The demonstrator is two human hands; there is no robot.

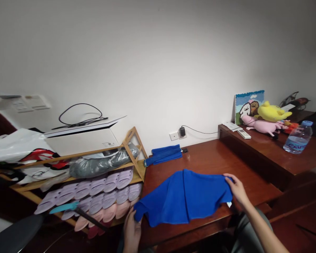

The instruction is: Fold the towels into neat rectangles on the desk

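The left hand pinches one corner of a blue towel between partly closed fingers, and the right hand pinches the far edge the same way, so the towel hangs spread between them, just over the front of a wooden desk. Ahead of the hands, a folded blue towel lies on the desk by the wall. Just left of the left hand stands a wooden shoe rack filled with slippers, and well right of the right hand a water bottle stands on a raised shelf.
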